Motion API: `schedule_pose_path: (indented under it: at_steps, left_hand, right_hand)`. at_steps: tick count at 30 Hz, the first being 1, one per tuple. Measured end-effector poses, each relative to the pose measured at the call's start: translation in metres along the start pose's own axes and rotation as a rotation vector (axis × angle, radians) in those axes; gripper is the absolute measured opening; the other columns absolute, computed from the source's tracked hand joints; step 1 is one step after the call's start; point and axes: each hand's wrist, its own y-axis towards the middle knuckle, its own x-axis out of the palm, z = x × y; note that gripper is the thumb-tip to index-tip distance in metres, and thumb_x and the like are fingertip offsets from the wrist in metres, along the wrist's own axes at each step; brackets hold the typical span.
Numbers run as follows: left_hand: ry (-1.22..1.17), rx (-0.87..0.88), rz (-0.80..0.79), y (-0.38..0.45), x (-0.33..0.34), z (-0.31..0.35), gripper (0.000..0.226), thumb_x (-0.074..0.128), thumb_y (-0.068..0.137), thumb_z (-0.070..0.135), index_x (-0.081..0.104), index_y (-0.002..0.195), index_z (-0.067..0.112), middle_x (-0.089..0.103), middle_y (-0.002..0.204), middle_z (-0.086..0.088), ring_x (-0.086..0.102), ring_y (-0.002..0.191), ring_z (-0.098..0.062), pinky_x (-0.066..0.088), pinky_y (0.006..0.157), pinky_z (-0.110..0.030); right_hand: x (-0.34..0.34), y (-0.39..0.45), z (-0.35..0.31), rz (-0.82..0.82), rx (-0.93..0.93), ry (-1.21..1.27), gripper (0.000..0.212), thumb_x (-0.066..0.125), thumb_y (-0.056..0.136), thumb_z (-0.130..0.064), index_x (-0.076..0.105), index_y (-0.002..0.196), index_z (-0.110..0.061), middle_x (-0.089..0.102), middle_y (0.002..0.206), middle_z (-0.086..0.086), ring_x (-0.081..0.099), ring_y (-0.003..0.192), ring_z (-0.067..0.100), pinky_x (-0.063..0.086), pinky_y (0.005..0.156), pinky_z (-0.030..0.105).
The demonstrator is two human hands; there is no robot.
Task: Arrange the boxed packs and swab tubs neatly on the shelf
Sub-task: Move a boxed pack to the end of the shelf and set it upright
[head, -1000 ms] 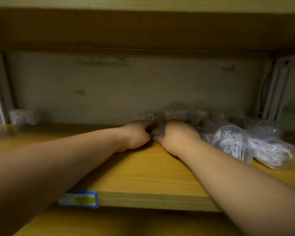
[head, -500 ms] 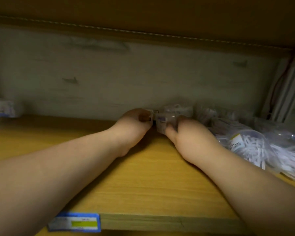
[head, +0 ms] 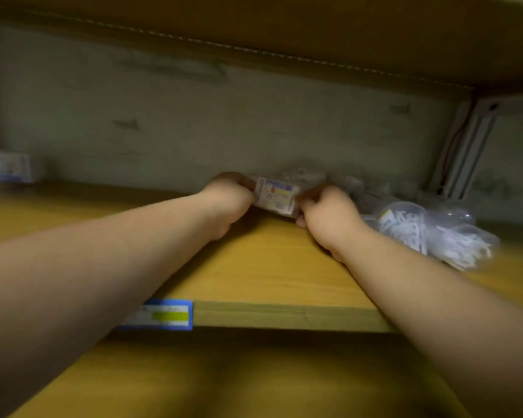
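Head view: my left hand [head: 228,200] and right hand [head: 326,215] pinch opposite ends of the small white printed boxed pack [head: 276,197], tilted, at the back of the yellow wooden shelf [head: 269,267]. I judge my right forearm could nudge the clear plastic tubs of white swabs [head: 429,233] just beside it, rolling them forward. Half a second earlier, the pack sat mostly hidden between my hands; now its label shows.

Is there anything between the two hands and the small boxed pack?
Nothing visible. The left hand and the right hand already hold the boxed pack by its ends, near the back of the shelf.
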Motion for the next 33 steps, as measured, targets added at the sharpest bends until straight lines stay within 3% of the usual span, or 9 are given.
schedule_pose_path:
  at_steps: [4, 6, 10, 13, 17, 20, 23, 28, 33]
  left_hand:
    - [-0.063, -0.066, 0.023, -0.027, -0.007, 0.003, 0.039, 0.057, 0.055, 0.007, 0.07, 0.092, 0.005, 0.07, 0.11, -0.029, 0.067, 0.097, -0.035, 0.053, 0.081, -0.045]
    - [-0.071, -0.081, 0.058, -0.071, -0.008, 0.019, 0.029, 0.063, 0.063, 0.003, 0.069, 0.091, 0.007, 0.072, 0.102, -0.025, 0.069, 0.093, -0.036, 0.054, 0.081, -0.043]
    - [0.047, -0.031, 0.231, -0.129, -0.003, 0.032, 0.02, 0.056, 0.085, 0.0, 0.068, 0.093, 0.013, 0.068, 0.082, -0.007, 0.058, 0.066, -0.022, 0.05, 0.061, -0.031]
    - [0.232, 0.075, 0.338, -0.155, 0.004, 0.039, 0.025, 0.048, 0.088, 0.003, 0.069, 0.092, 0.015, 0.069, 0.083, -0.002, 0.054, 0.063, -0.015, 0.04, 0.051, -0.026]
    - [0.315, 0.045, 0.28, -0.166, 0.008, 0.036, 0.024, 0.049, 0.088, 0.01, 0.071, 0.096, 0.016, 0.071, 0.09, -0.003, 0.061, 0.072, -0.017, 0.047, 0.057, -0.029]
    - [0.218, -0.011, 0.282, -0.156, 0.002, 0.027, 0.028, 0.047, 0.073, 0.02, 0.073, 0.085, 0.02, 0.076, 0.094, -0.003, 0.071, 0.091, -0.022, 0.059, 0.085, -0.042]
    - [0.12, -0.008, 0.253, -0.143, -0.006, 0.017, 0.033, 0.047, 0.064, 0.015, 0.075, 0.08, 0.021, 0.077, 0.096, -0.006, 0.072, 0.099, -0.025, 0.056, 0.095, -0.046]
    - [-0.003, -0.058, 0.209, -0.144, -0.007, 0.018, 0.032, 0.047, 0.067, 0.01, 0.073, 0.078, 0.022, 0.077, 0.101, -0.009, 0.072, 0.102, -0.025, 0.055, 0.099, -0.044]
    - [-0.043, -0.122, 0.201, -0.154, -0.014, 0.034, 0.036, 0.046, 0.088, -0.001, 0.073, 0.075, 0.019, 0.076, 0.1, -0.012, 0.072, 0.101, -0.028, 0.057, 0.096, -0.042]
  right_hand:
    - [-0.016, -0.038, -0.019, -0.108, -0.007, 0.011, 0.033, 0.063, 0.094, -0.03, 0.064, 0.12, -0.012, 0.068, 0.118, 0.01, 0.063, 0.11, 0.032, 0.05, 0.092, 0.037]
    - [-0.027, -0.06, -0.021, -0.186, 0.04, 0.08, 0.024, 0.061, 0.095, -0.024, 0.06, 0.118, -0.017, 0.066, 0.113, 0.006, 0.063, 0.101, 0.026, 0.052, 0.082, 0.036]
    - [-0.049, -0.096, -0.015, -0.277, -0.037, 0.128, 0.03, 0.055, 0.095, -0.012, 0.059, 0.123, -0.02, 0.066, 0.117, -0.001, 0.06, 0.099, 0.016, 0.045, 0.066, 0.024]
    - [-0.06, -0.118, -0.01, -0.244, -0.133, 0.074, 0.031, 0.054, 0.095, -0.012, 0.059, 0.124, -0.022, 0.063, 0.119, -0.005, 0.059, 0.104, 0.016, 0.046, 0.076, 0.027]
    - [-0.06, -0.134, -0.015, -0.176, -0.187, -0.054, 0.037, 0.052, 0.084, -0.021, 0.061, 0.12, -0.025, 0.063, 0.122, 0.003, 0.063, 0.104, 0.026, 0.053, 0.088, 0.038]
    - [-0.058, -0.137, -0.019, -0.189, -0.176, -0.093, 0.033, 0.051, 0.084, -0.026, 0.061, 0.116, -0.025, 0.066, 0.116, 0.002, 0.063, 0.1, 0.027, 0.054, 0.082, 0.038]
    - [-0.056, -0.137, -0.016, -0.152, -0.181, -0.097, 0.026, 0.05, 0.089, -0.029, 0.058, 0.114, -0.029, 0.066, 0.112, -0.002, 0.063, 0.096, 0.024, 0.051, 0.073, 0.035]
    - [-0.049, -0.129, -0.011, -0.135, -0.184, -0.102, 0.033, 0.051, 0.089, -0.035, 0.055, 0.122, -0.03, 0.067, 0.116, -0.001, 0.064, 0.102, 0.026, 0.05, 0.077, 0.035]
    - [-0.053, -0.131, -0.012, -0.198, -0.166, 0.029, 0.036, 0.052, 0.094, -0.033, 0.058, 0.129, -0.038, 0.068, 0.122, -0.013, 0.062, 0.103, 0.016, 0.051, 0.086, 0.037]
